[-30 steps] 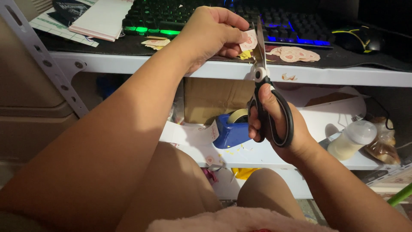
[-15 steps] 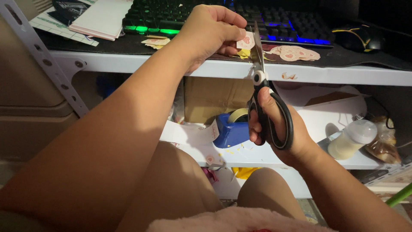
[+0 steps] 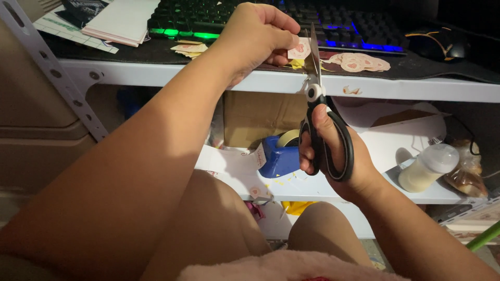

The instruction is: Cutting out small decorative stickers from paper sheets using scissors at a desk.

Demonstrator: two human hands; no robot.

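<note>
Above the shelf edge, left hand pinches a paper cutout; right hand grips upright scissors just right, blades nearly pressed together.

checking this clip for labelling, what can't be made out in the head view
- Small paper cutout: mostly covered by the left hand and the scissors blade; its full shape is hidden.
- Right hand: fingers go through the black handles, so the grip underneath is not visible.
- Keyboard: cut off by the top edge.
- Pile of cutouts on the desk: too small and dim to count.
- Green object: cut off at the right edge.
</note>
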